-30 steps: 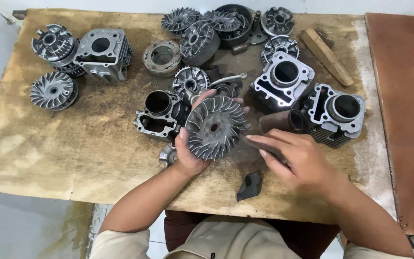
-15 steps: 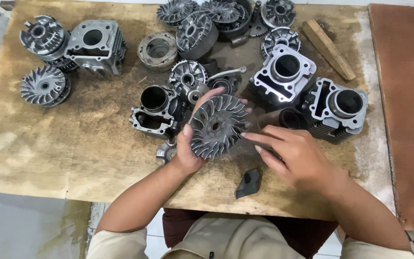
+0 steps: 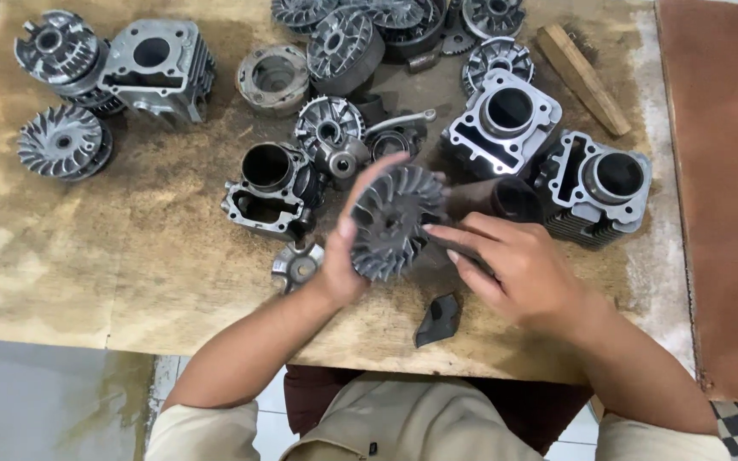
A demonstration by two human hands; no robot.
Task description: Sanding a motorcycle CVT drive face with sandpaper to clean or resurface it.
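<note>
Finned disc (image 3: 395, 222) turned more edge-on; left hand (image 3: 348, 256) fingers grasping it, right hand (image 3: 514, 269) fingers touching it, grip unclear.

Stained wooden table (image 3: 87, 256); engine cylinders (image 3: 271, 188), finned pulleys (image 3: 61, 141), wooden block (image 3: 581, 78) on it.

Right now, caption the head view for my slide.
Left hand tilts a grey finned metal pulley disc; right hand touches it.

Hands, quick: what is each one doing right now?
Left hand: closed on the finned metal disc, holding it on edge.
Right hand: fingers on the disc's rim; whether it grips anything cannot be told.
</note>
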